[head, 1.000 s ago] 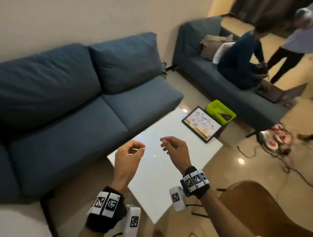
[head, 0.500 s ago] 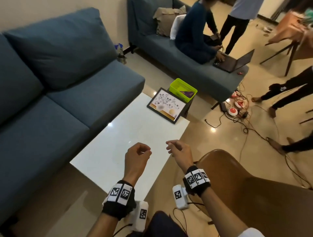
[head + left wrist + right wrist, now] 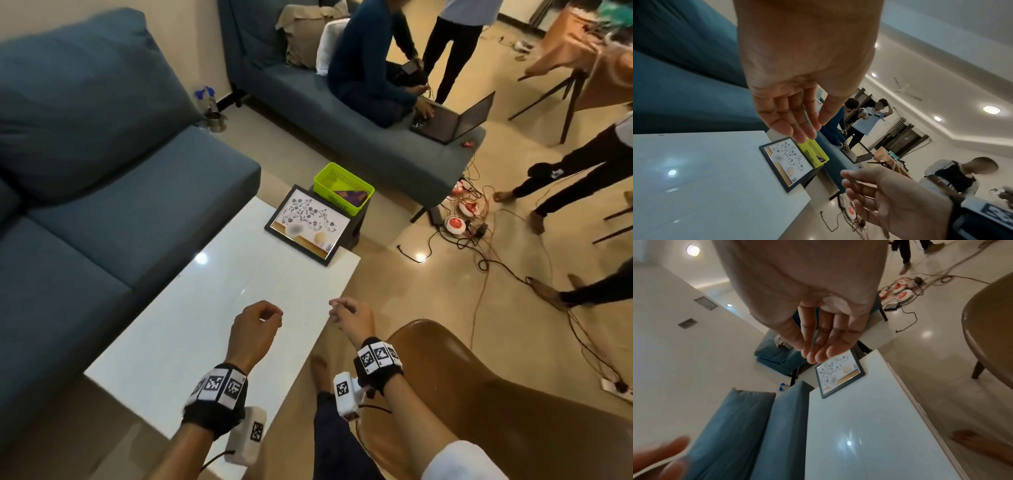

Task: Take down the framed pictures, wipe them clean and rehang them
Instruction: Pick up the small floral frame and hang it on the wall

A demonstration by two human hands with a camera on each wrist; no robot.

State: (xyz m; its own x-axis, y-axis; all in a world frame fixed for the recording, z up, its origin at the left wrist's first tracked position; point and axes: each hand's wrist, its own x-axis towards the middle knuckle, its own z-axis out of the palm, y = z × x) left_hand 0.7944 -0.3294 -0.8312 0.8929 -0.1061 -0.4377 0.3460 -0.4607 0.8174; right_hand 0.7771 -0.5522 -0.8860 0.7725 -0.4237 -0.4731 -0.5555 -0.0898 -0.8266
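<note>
Hands, left (image 3: 255,329) and right (image 3: 352,317), hang loosely curled, empty; framed picture (image 3: 308,224) flat on table (image 3: 191,318), motif blurred.

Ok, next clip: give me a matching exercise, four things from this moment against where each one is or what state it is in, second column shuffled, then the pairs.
Things
1. framed picture
2. green basket
3. laptop
4. left hand

Places or states
A. open on the far sofa's seat
B. loosely curled above the white table, holding nothing
C. flat on the white table's far end
D. on a dark stand just past the table

Pairs: 1-C, 2-D, 3-A, 4-B
</note>
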